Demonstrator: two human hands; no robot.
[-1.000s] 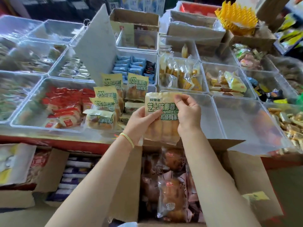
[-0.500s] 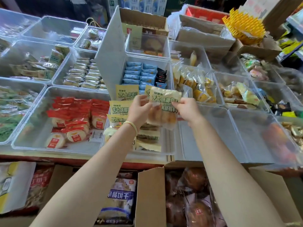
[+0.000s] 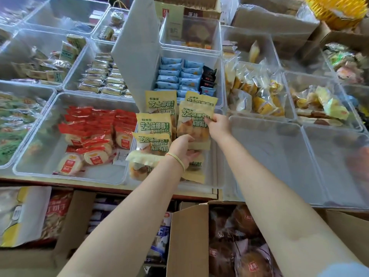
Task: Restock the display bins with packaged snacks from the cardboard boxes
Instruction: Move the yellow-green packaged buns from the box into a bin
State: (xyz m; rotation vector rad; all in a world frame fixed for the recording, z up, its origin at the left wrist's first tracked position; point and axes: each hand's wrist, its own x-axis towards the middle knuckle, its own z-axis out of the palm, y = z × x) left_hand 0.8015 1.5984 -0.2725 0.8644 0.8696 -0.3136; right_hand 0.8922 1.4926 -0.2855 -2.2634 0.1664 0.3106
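At frame centre I pinch the yellow-green snack packet (image 3: 194, 124) by its right edge with my right hand (image 3: 218, 126) while my left hand (image 3: 182, 149) grasps its bottom, upright in the clear bin (image 3: 216, 156).

The single head-worn camera looked forward and steeply down, close over the display bins (image 3: 75, 136) and cardboard box (image 3: 187, 240).

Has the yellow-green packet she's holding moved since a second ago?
Yes. The yellow-green packet went forward from above the cardboard box into the clear bin, beside matching packets.
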